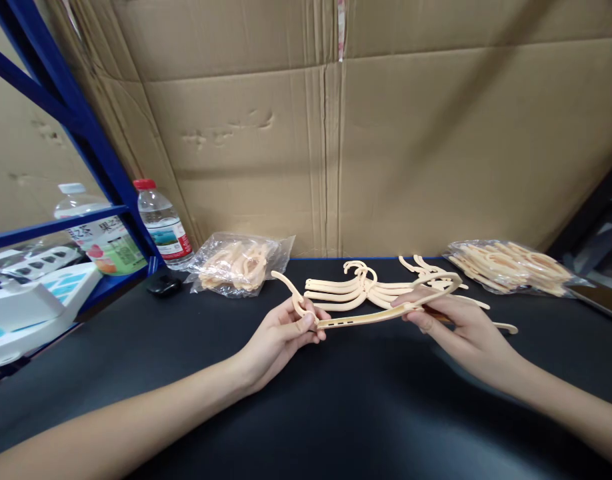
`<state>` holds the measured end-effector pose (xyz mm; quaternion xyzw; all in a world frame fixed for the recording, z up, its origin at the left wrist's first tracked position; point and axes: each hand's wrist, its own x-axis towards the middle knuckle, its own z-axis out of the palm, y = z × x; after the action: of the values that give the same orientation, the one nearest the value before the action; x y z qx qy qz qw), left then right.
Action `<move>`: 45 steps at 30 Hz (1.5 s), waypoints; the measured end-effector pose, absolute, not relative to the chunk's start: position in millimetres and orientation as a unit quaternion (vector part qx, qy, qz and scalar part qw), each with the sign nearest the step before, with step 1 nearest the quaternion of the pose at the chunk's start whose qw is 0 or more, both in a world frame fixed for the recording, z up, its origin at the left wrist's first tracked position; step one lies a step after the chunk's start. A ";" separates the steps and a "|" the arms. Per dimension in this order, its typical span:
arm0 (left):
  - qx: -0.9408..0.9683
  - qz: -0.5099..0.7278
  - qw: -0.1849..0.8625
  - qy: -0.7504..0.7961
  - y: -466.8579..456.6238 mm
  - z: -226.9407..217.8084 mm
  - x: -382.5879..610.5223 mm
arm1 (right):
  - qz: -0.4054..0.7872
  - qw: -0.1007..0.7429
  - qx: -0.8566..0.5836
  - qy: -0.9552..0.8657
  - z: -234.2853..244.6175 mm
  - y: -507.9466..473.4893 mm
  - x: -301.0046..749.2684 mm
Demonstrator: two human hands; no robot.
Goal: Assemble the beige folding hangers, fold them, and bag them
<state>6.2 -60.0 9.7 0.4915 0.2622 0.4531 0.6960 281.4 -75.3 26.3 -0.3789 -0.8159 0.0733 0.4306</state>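
In front of me I hold a beige plastic clothes hanger [361,321] sideways above the black table. My left hand [289,328] pinches its left end, where a curved beige hook piece [289,288] rises up and to the left between the fingers. My right hand [459,323] grips the other end, beside a large beige loop [449,279]. Part of the hanger there is hidden behind the fingers. Just beyond my hands, several matching hangers [341,288] lie in a row with their hooks together. More beige hanger parts [420,263] lie behind my right hand.
A clear bag of beige parts [236,267] lies at the back left, another bag [509,265] at the back right. A red-capped water bottle [163,223] stands near the blue shelf frame [89,153]. White plastic items [41,303] sit at left. Cardboard [246,153] closes off the back.
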 end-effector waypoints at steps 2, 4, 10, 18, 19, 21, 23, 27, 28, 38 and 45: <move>0.492 0.451 0.700 0.255 -59.8 9.7 5.8 | 0.069 0.434 -0.379 -0.814 25.1 -75.1 281.5; 0.491 0.449 0.703 0.251 -60.0 10.0 5.4 | 0.067 0.435 -0.381 -0.813 24.3 -75.1 281.6; 0.484 0.449 0.709 0.248 -59.8 10.5 6.3 | 0.064 0.436 -0.383 -0.812 25.4 -76.3 280.6; 0.485 0.448 0.709 0.247 -59.4 11.0 6.7 | 0.049 0.433 -0.376 -0.818 24.6 -76.5 280.4; 0.486 0.448 0.709 0.249 -59.6 11.1 6.6 | 0.048 0.433 -0.372 -0.820 24.2 -76.7 280.4; 0.486 0.446 0.708 0.252 -59.6 10.8 6.1 | 0.047 0.433 -0.362 -0.824 23.2 -77.3 280.4; 0.489 0.443 0.707 0.254 -59.2 9.8 5.3 | 0.045 0.438 -0.351 -0.826 21.7 -77.7 280.3; 0.500 0.438 0.701 0.258 -58.7 8.3 4.7 | 0.044 0.446 -0.341 -0.826 19.3 -79.3 279.7; 0.503 0.439 0.698 0.260 -58.9 8.4 4.9 | 0.049 0.447 -0.341 -0.826 19.1 -79.9 279.4; 0.507 0.460 0.671 0.284 -59.6 9.0 7.9 | 0.086 0.444 -0.337 -0.826 19.5 -86.3 275.5; 0.501 0.494 0.647 0.295 -64.8 9.2 13.0 | 0.070 0.447 -0.344 -0.822 20.5 -91.6 272.6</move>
<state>13.0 -64.8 9.2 0.5009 0.2952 0.4935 0.6468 272.6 -91.6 20.5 -0.3442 -0.8225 0.0702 0.4473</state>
